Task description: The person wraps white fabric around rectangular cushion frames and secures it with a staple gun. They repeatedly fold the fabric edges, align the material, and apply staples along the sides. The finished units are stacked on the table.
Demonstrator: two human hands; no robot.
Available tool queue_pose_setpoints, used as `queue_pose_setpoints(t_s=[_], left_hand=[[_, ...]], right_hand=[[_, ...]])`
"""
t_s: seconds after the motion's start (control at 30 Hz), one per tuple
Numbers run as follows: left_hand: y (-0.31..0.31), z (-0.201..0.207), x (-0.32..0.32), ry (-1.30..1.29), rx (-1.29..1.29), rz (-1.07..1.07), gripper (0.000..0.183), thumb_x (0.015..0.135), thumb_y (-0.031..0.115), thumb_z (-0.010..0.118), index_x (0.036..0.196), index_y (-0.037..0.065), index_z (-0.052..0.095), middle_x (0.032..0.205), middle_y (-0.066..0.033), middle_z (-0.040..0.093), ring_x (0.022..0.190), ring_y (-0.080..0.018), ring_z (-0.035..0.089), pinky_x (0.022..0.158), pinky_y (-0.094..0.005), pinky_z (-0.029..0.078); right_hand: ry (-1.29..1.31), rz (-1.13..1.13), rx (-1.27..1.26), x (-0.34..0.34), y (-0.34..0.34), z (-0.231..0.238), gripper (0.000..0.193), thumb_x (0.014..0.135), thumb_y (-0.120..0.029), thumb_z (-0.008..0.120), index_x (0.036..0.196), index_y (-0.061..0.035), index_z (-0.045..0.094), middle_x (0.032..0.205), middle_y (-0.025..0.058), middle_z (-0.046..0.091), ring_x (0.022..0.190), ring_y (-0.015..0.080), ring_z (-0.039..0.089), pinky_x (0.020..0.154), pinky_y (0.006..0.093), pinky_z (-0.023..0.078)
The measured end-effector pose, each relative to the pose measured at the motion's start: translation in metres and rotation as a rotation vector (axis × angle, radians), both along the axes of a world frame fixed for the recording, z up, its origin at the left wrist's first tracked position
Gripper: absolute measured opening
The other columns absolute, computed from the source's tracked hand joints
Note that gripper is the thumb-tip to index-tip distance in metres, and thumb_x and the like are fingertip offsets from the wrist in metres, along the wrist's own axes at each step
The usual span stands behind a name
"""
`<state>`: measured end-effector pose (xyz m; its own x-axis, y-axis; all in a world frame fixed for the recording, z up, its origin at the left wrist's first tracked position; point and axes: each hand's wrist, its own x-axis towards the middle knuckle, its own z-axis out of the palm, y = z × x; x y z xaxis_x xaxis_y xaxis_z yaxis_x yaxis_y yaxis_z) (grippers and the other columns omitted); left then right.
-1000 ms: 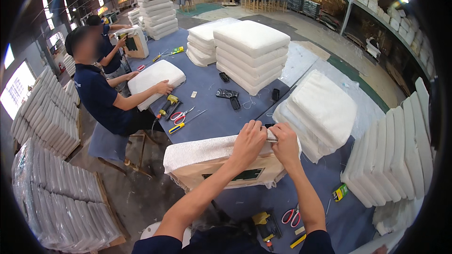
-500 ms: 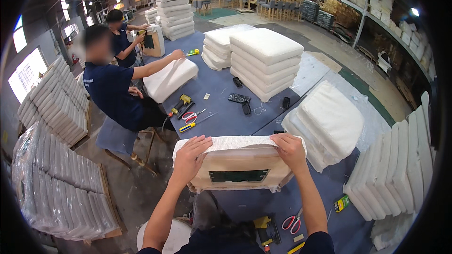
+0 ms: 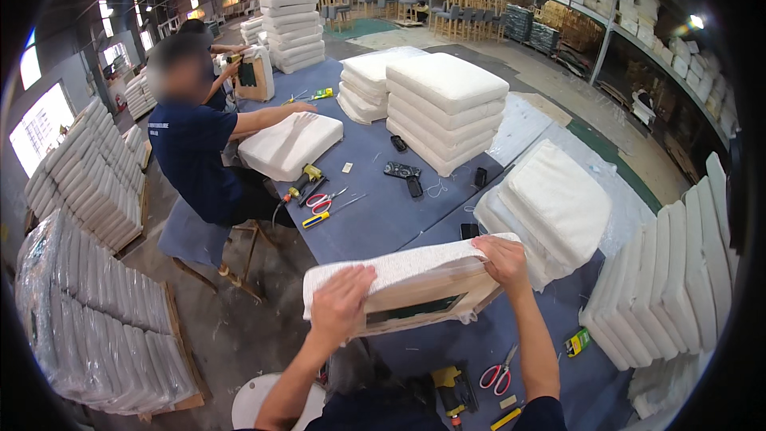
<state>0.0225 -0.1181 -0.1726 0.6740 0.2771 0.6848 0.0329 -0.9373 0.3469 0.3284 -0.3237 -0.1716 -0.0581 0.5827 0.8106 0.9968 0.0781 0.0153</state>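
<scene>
In the lower centre of the frame, I hold a white fabric-covered seat cushion with a pale wooden underside (image 3: 415, 290) tilted on its edge. My left hand (image 3: 343, 302) grasps its left end, fingers over the white fabric; my right hand (image 3: 501, 262) grips the fabric at its upper right corner. Below, at the bottom of the frame, a yellow-and-black power tool (image 3: 452, 391) and red-handled metal scissors (image 3: 505, 366) lie on the blue-covered desk (image 3: 375, 231).
</scene>
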Motion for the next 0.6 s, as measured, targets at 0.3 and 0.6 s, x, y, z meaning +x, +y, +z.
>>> queue_pose_setpoints(t_s=[0.3, 0.6], left_hand=[[-0.017, 0.001, -0.022, -0.023, -0.036, 0.057, 0.042, 0.070, -0.001, 0.078, 0.112, 0.002, 0.076, 0.121, -0.0124, 0.078, 0.115, -0.0339, 0.074, 0.104, -0.0442, 0.058], [-0.092, 0.030, 0.074, 0.335, 0.173, -0.096, 0.077, 0.080, 0.024, 0.082, 0.143, -0.009, 0.054, 0.151, -0.0262, 0.055, 0.139, -0.0367, 0.056, 0.121, -0.0449, 0.040]], right_hand=[[0.135, -0.046, -0.193, -0.049, -0.012, 0.015, 0.047, 0.075, -0.028, 0.088, 0.109, -0.0008, 0.073, 0.119, 0.0154, 0.075, 0.111, 0.0353, 0.073, 0.099, 0.0434, 0.060], [0.173, -0.090, -0.488, -0.088, -0.039, 0.038, 0.080, 0.069, -0.038, 0.091, 0.132, 0.0044, 0.064, 0.141, 0.0194, 0.065, 0.132, 0.0374, 0.062, 0.117, 0.0488, 0.048]])
